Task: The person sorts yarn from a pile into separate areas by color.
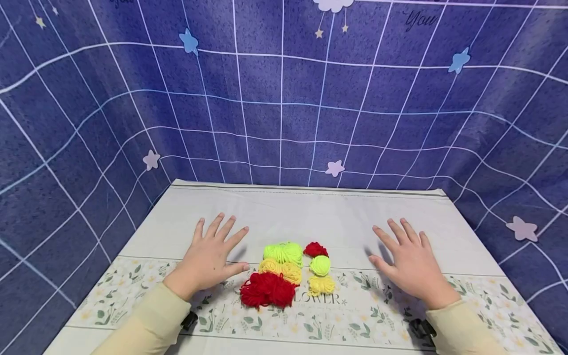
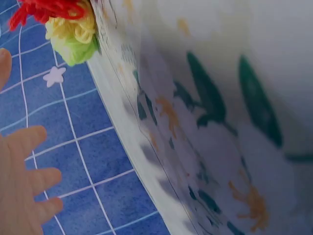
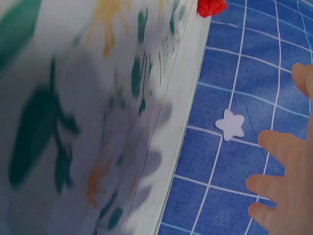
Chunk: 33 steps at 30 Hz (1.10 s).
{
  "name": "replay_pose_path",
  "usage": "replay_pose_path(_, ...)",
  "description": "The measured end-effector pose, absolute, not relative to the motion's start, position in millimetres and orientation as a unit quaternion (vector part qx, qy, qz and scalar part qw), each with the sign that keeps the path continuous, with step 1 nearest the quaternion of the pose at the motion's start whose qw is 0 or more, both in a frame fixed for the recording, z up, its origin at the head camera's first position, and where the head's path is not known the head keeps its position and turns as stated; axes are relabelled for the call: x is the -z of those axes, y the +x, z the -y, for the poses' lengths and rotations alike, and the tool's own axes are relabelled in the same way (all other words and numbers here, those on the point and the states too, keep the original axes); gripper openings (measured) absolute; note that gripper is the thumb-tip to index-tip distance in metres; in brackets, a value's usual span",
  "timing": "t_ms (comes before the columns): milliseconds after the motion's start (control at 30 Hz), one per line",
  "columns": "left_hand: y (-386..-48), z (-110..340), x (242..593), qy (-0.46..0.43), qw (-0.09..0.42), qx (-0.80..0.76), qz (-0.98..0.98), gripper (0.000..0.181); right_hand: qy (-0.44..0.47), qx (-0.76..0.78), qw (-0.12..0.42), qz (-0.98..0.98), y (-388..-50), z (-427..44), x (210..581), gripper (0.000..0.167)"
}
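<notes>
Three larger yarn bundles lie in a column mid-table: a green one (image 1: 284, 253), a yellow one (image 1: 280, 270) and a red one (image 1: 268, 290) nearest the person. Just right of them are a small red bundle (image 1: 316, 249), a small green ball (image 1: 320, 265) and a small yellow bundle (image 1: 321, 285). The left hand (image 1: 209, 259), fingers spread, is left of the yarn and holds nothing; the left wrist view shows it too (image 2: 22, 176). Farther off on the right, the right hand (image 1: 410, 264) is spread and empty, also seen in the right wrist view (image 3: 288, 171).
A white cloth with a flowered band (image 1: 355, 325) covers the table. Behind and at both sides hangs a blue curtain (image 1: 262, 118) with white grid lines and stars. Dark straps (image 1: 190, 320) show under both wrists.
</notes>
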<state>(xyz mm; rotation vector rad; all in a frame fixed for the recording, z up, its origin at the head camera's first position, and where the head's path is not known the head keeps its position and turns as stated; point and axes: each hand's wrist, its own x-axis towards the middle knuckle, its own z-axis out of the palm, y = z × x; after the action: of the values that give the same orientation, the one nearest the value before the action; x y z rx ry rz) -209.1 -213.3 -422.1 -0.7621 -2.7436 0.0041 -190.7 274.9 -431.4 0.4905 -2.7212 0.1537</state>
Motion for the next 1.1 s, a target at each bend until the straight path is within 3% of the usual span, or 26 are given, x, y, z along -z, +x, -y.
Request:
replay_pose_path(567,-203.8,181.3,414.1,-0.363,0.14,0.053,0.92,0.075,0.233,-0.114,0.162,0.952,-182.8,-236.0,432.4,0.067)
replay_pose_path(767,-205.1,163.1,412.1,-0.395,0.092,0.081,0.911,0.064,0.269,-0.151,0.144,0.94,-177.2,-215.5,434.0,0.06)
replay_pose_path(1100,-215.4,142.6,416.4,-0.452,0.021,0.068,0.889,0.026,0.32,-0.203,0.029,0.925,-171.0,-191.1,442.5,0.041)
